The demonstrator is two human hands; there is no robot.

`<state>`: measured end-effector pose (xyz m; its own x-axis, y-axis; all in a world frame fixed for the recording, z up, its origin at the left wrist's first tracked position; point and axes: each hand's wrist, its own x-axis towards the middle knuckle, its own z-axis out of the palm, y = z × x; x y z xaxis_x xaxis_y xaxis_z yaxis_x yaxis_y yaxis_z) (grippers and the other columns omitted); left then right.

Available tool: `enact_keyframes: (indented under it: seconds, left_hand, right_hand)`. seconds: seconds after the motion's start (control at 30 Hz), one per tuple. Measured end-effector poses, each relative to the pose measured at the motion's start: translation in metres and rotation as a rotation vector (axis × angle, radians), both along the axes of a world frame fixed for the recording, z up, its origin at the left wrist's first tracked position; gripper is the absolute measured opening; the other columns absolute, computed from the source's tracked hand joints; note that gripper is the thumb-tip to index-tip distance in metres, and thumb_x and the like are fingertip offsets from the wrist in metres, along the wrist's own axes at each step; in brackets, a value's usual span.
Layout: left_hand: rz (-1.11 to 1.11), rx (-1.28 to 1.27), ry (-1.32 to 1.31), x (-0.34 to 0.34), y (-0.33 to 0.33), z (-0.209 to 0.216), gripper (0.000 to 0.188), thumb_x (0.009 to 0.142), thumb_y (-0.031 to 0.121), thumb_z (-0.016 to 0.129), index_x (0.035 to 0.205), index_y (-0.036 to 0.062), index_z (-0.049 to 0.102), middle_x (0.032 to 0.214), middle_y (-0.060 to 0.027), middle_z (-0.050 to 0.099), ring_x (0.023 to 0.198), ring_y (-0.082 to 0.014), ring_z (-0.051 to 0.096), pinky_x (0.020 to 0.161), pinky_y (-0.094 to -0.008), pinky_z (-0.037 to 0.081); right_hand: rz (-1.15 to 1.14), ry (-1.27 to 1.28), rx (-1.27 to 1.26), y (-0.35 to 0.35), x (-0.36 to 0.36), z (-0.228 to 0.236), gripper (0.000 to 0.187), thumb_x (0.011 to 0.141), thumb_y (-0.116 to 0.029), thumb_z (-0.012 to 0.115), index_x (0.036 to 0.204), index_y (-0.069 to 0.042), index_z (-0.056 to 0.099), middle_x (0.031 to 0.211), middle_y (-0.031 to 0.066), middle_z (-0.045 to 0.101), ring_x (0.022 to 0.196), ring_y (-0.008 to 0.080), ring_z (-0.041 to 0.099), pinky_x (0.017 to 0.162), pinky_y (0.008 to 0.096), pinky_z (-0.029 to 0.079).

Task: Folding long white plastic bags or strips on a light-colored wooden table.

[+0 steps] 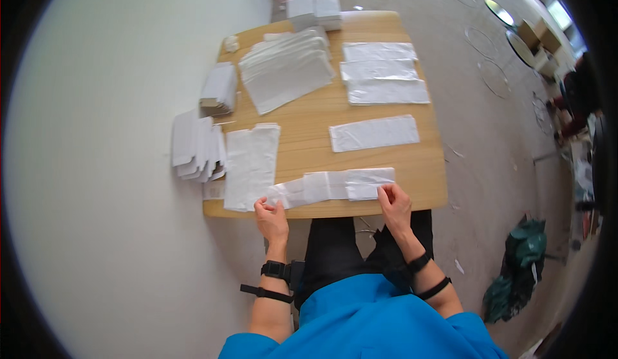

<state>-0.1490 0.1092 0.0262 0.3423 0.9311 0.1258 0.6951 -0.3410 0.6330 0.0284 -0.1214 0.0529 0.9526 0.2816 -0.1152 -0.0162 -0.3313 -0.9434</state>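
A long white plastic bag point(331, 185) lies along the near edge of the wooden desk point(309, 134). The left hand point(271, 219) pinches its left end, the right hand point(394, 204) its right end. Another flat bag point(374, 132) lies just beyond, with stacks farther off.

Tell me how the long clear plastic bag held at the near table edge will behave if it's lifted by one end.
The clear plastic bag looks thin and already bends between the left hand and right hand, so it would probably droop limply. It seems very light, likely to flutter or slide on the smooth wooden table. Its glossy film may be slippery, so a pinch grip suits it.
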Motion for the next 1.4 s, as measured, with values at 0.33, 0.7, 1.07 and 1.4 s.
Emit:
enact_keyframes:
  seconds: [0.33, 0.7, 1.07, 1.4]
  left_hand:
    - [0.248, -0.468, 0.170, -0.011, 0.019, -0.022, 0.051, 0.075, 0.044, 0.071, 0.098, 0.0010, 0.059, 0.085, -0.0101, 0.065, 0.086, -0.0284, 0.064, 0.077, -0.0381, 0.048]
    - [0.424, -0.376, -0.325, -0.028, 0.010, -0.041, 0.029, 0.087, 0.027, 0.061, 0.102, 0.0018, 0.059, 0.102, -0.0126, 0.063, 0.080, -0.0235, 0.062, 0.075, -0.0357, 0.049]
    - [0.063, 0.013, -0.042, -0.036, 0.014, -0.012, 0.036, 0.085, 0.014, 0.059, 0.118, 0.0013, 0.054, 0.105, -0.0172, 0.061, 0.069, -0.0246, 0.057, 0.070, -0.0348, 0.048]
    - [-0.100, -0.276, -0.036, -0.033, 0.014, -0.025, 0.034, 0.076, 0.025, 0.072, 0.099, 0.0029, 0.059, 0.078, -0.0068, 0.057, 0.066, -0.0234, 0.056, 0.064, -0.0368, 0.046]
  right_hand:
    - [0.224, 0.232, 0.008, -0.010, -0.053, 0.010, 0.013, 0.087, -0.011, 0.061, 0.085, 0.001, 0.063, 0.067, 0.0015, 0.062, 0.059, 0.0045, 0.054, 0.053, 0.0216, 0.043]
    - [0.511, -0.100, 0.073, 0.092, -0.065, 0.007, 0.013, 0.086, -0.005, 0.057, 0.096, 0.001, 0.063, 0.083, 0.0163, 0.065, 0.073, 0.0219, 0.064, 0.067, 0.0310, 0.050]
    - [0.495, 0.024, -0.013, 0.141, -0.052, -0.065, 0.018, 0.087, -0.005, 0.050, 0.098, -0.001, 0.063, 0.084, 0.0122, 0.068, 0.081, 0.0209, 0.067, 0.075, 0.0313, 0.051]
    - [0.459, 0.105, -0.008, 0.145, -0.051, -0.063, 0.016, 0.086, -0.006, 0.052, 0.096, -0.001, 0.062, 0.082, 0.0111, 0.068, 0.080, 0.0210, 0.067, 0.075, 0.0305, 0.051]
